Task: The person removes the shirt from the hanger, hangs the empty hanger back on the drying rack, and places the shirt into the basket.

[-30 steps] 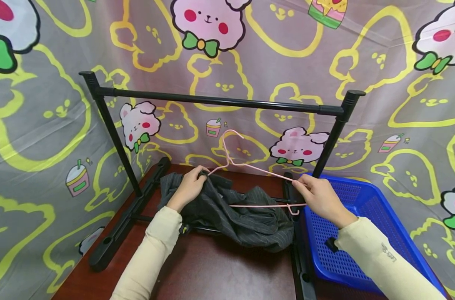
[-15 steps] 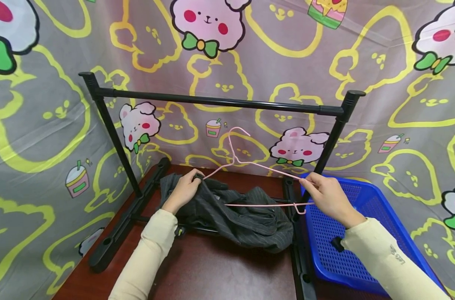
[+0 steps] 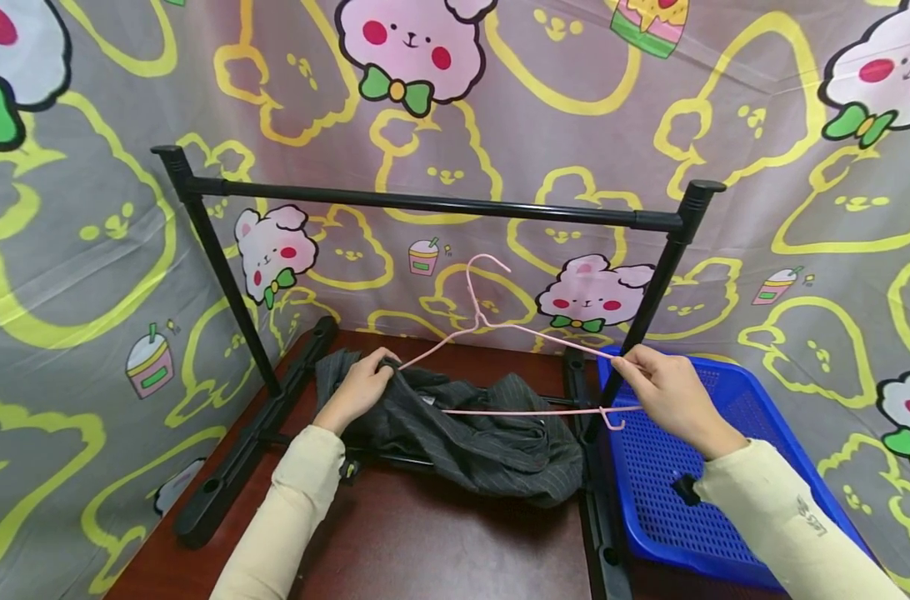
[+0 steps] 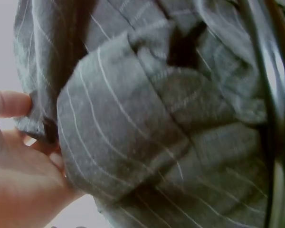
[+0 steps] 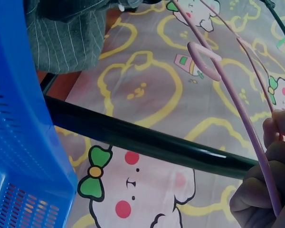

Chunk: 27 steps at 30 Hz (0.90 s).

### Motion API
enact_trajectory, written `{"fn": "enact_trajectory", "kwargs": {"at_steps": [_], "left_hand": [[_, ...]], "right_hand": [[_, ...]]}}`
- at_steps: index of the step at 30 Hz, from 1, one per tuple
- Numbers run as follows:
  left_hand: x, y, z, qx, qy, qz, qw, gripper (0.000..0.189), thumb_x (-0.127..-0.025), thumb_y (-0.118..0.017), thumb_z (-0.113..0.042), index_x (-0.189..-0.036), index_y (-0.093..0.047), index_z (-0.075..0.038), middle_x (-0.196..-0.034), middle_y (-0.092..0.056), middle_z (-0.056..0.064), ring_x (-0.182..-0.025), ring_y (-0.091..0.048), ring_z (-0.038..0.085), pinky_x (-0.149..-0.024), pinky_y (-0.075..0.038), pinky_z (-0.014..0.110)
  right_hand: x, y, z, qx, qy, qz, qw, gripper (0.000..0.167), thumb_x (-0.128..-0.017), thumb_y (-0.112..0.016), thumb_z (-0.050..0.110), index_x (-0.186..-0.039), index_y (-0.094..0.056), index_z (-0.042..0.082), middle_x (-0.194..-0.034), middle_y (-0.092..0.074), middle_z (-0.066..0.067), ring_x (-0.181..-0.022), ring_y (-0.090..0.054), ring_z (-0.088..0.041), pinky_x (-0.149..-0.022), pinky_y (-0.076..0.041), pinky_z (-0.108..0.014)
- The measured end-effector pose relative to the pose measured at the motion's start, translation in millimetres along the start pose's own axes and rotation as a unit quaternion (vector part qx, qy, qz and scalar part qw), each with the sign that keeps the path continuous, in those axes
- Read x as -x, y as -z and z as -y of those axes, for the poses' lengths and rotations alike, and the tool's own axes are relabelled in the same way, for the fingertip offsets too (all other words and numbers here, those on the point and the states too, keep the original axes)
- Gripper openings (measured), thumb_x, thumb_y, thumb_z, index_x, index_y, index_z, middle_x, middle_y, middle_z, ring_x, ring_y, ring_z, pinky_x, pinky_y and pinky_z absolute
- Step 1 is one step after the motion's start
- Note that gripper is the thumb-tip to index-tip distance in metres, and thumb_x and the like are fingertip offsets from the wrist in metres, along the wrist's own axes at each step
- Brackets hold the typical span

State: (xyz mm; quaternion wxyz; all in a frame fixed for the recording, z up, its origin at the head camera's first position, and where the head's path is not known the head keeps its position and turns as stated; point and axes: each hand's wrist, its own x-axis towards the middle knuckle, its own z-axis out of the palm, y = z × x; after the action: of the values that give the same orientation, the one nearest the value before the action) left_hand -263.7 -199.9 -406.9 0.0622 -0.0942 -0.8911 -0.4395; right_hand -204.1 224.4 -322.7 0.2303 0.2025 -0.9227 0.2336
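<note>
A dark grey pinstriped garment (image 3: pixel 485 458) lies bunched across the lower part of the rack, in the middle of the head view. My left hand (image 3: pixel 359 387) pinches its upper left edge; the left wrist view shows thumb and fingers (image 4: pixel 23 171) on the cloth. A pink hanger (image 3: pixel 530 412) stands with its hook up. Its left end goes behind or into the cloth by my left hand, where it is hidden. My right hand (image 3: pixel 672 400) grips the hanger's right end, and the right wrist view shows fingers curled round the pink bar (image 5: pixel 237 102).
A black rack (image 3: pixel 425 200) stands on the dark red table (image 3: pixel 440 542), its top bar above and behind the hanger. To the right, under my right forearm, is a blue perforated basket (image 3: pixel 638 517). Patterned cloth (image 3: pixel 440 150) hangs behind and at both sides.
My right hand has moved right with the hanger, whose hook has shifted right. My left hand, still pinching the garment, has moved left and slightly down, so the hands are farther apart.
</note>
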Motion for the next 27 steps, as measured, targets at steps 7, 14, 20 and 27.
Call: {"fn": "enact_trajectory", "kwargs": {"at_steps": [7,14,20,27], "left_hand": [[1.5,1.3,10.0,-0.008,0.0,0.003,1.0,0.024,-0.092,-0.044,-0.011,-0.111,-0.059,-0.009,-0.109,-0.063,0.013,-0.093,-0.055,0.026,-0.083,-0.041,0.041],[3.0,2.5,15.0,-0.012,0.005,0.003,0.9999,0.023,-0.094,-0.043,-0.01,-0.112,-0.057,-0.008,-0.11,-0.062,0.015,-0.098,-0.056,0.027,-0.086,-0.041,0.044],[3.3,2.2,19.7,-0.012,0.009,-0.005,0.9999,0.021,-0.093,-0.044,-0.009,-0.109,-0.058,-0.007,-0.111,-0.062,0.016,-0.102,-0.056,0.029,-0.088,-0.041,0.045],[2.6,5.8,19.3,-0.011,0.005,0.003,0.9999,0.023,-0.093,-0.044,-0.01,-0.11,-0.059,-0.012,-0.111,-0.062,0.014,-0.094,-0.055,0.028,-0.083,-0.04,0.042]], "right_hand": [[2.1,3.7,-5.7,-0.005,0.0,-0.01,0.9999,0.021,-0.096,-0.057,0.024,-0.078,-0.061,0.013,-0.054,-0.034,0.008,-0.042,-0.03,-0.006,-0.04,-0.025,-0.025],[5.0,4.3,-12.0,0.007,0.002,-0.02,0.9998,0.022,-0.095,-0.058,0.022,-0.074,-0.058,0.014,-0.054,-0.035,0.008,-0.043,-0.031,-0.006,-0.041,-0.026,-0.025],[8.2,6.1,-16.3,0.009,-0.004,-0.018,0.9998,0.022,-0.095,-0.057,0.023,-0.075,-0.057,0.014,-0.053,-0.035,0.007,-0.042,-0.031,-0.007,-0.04,-0.026,-0.025],[10.5,11.6,-17.7,0.003,0.015,-0.049,0.9987,0.02,-0.093,-0.061,0.018,-0.073,-0.056,0.014,-0.053,-0.035,0.008,-0.042,-0.031,-0.006,-0.039,-0.025,-0.025]]}}
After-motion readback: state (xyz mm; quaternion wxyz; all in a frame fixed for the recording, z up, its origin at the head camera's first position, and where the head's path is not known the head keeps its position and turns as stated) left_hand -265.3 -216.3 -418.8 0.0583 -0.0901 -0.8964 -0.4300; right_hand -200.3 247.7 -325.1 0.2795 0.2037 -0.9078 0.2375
